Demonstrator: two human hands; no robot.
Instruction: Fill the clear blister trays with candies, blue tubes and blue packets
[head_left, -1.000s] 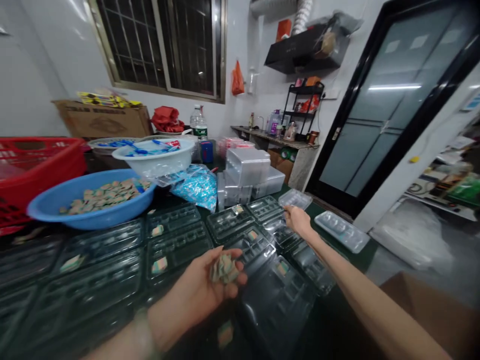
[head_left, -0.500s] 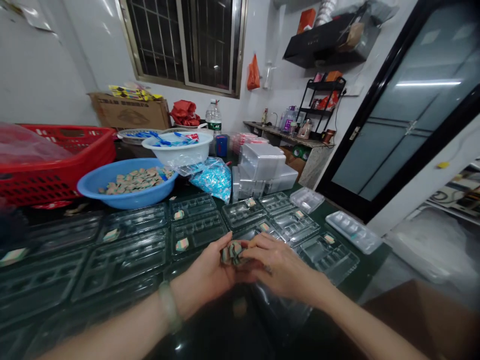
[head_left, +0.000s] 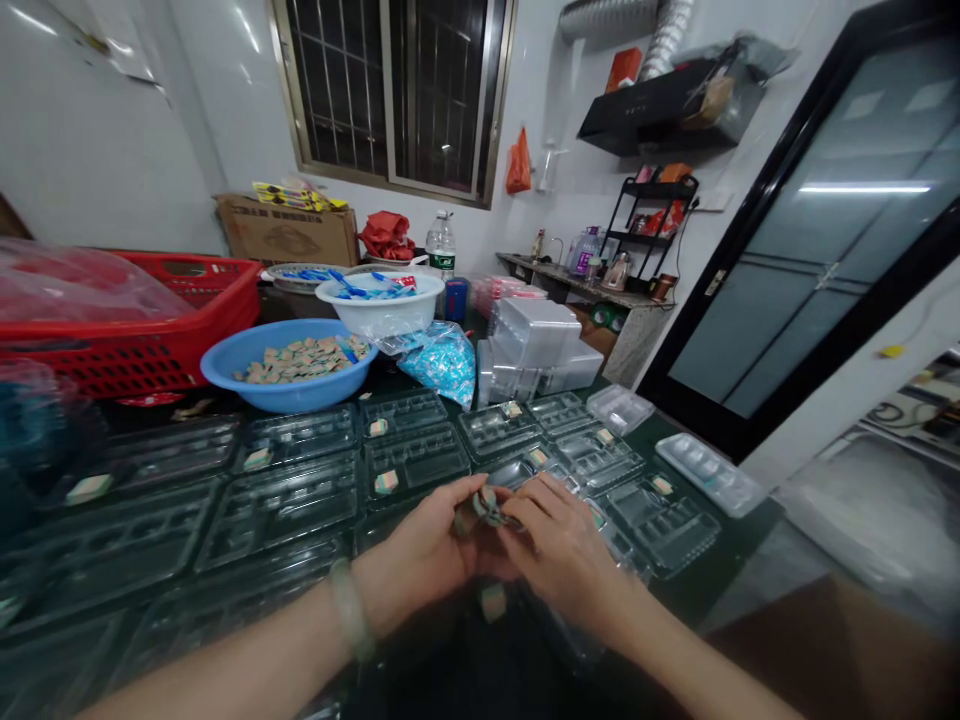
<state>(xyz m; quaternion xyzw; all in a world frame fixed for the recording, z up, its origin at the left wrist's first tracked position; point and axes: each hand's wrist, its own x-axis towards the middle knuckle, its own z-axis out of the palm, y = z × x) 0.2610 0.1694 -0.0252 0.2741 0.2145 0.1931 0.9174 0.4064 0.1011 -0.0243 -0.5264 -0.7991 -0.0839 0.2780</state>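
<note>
My left hand (head_left: 431,550) is cupped and holds a small pile of striped eraser-like pieces (head_left: 484,503). My right hand (head_left: 559,545) is closed over the same pile, its fingertips pinching at the pieces. Both hands hover over clear plastic compartment trays (head_left: 416,460) laid in rows on a dark table; several trays hold one striped piece each, such as the one (head_left: 385,482) just beyond my left hand. A single piece (head_left: 493,601) lies in a tray below my hands. I wear a pale bangle (head_left: 349,620) on the left wrist.
A blue basin (head_left: 289,365) full of striped pieces stands at the back, beside a white bowl (head_left: 381,300), a red basket (head_left: 142,320), a bag of blue packets (head_left: 442,362) and stacked clear boxes (head_left: 536,345). A glass door (head_left: 810,240) is at the right.
A second ago my right hand reached out to a far tray; it has come back and closed onto the pile in my left hand. The view has shifted to the left.
</note>
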